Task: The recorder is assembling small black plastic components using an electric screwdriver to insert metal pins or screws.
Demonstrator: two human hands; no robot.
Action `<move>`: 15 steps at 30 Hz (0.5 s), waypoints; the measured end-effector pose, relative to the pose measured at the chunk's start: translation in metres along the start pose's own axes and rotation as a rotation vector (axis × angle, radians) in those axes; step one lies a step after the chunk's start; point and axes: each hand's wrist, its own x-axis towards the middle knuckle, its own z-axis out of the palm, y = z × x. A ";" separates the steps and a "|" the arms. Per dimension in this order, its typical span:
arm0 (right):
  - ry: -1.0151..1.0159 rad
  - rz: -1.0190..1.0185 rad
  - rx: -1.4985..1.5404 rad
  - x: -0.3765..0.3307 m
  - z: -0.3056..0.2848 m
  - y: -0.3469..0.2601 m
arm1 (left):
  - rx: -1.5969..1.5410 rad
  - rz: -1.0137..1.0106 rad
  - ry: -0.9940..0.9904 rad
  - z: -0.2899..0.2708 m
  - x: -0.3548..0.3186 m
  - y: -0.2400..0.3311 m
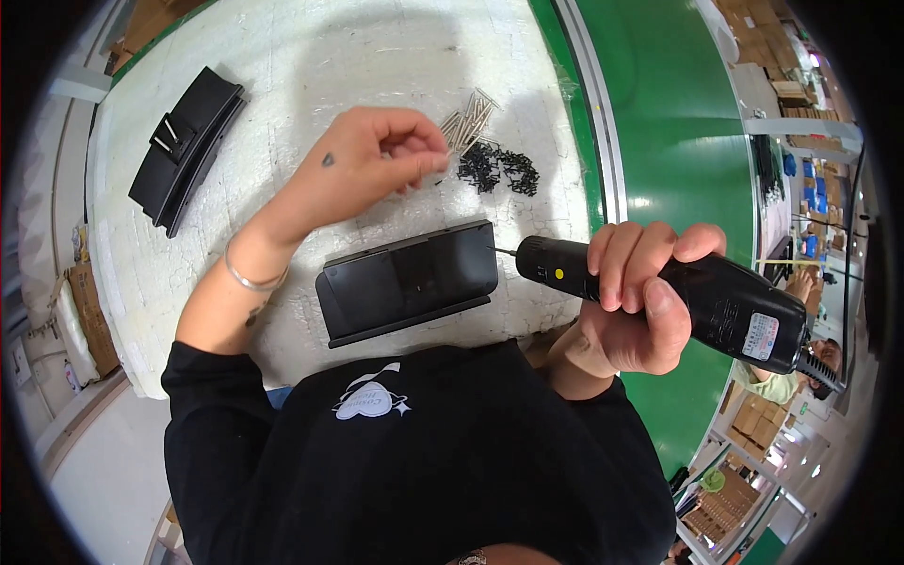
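My right hand [640,292] is wrapped round a black electric screwdriver [725,306] with a yellow dot and a pale label. Its thin bit points left, close to the right end of a black plastic housing [410,282] that lies in front of me. Beyond that housing, my left hand [377,155] hovers with thumb and fingers pinched together. Whatever sits between those fingertips is too small or hidden to make out. Just right of them lie a heap of small black screws [480,169] and a bundle of silver metal pins [469,122].
Several black curved housings [188,151] lie stacked at the far left, with two silver pins on top. A pale padded sheet [377,56] covers the worktop. To the right runs a green surface [664,113] behind a metal rail. Another person is at the right edge, by shelves and boxes.
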 end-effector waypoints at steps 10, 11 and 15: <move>-0.162 0.051 0.078 -0.001 0.017 0.010 | 0.088 0.065 0.181 0.008 -0.079 -0.005; -0.163 0.062 0.081 -0.002 0.020 0.012 | 0.142 0.128 0.233 0.013 -0.087 -0.008; -0.298 0.100 0.074 0.002 0.020 0.023 | 0.377 0.296 0.328 0.024 -0.106 -0.017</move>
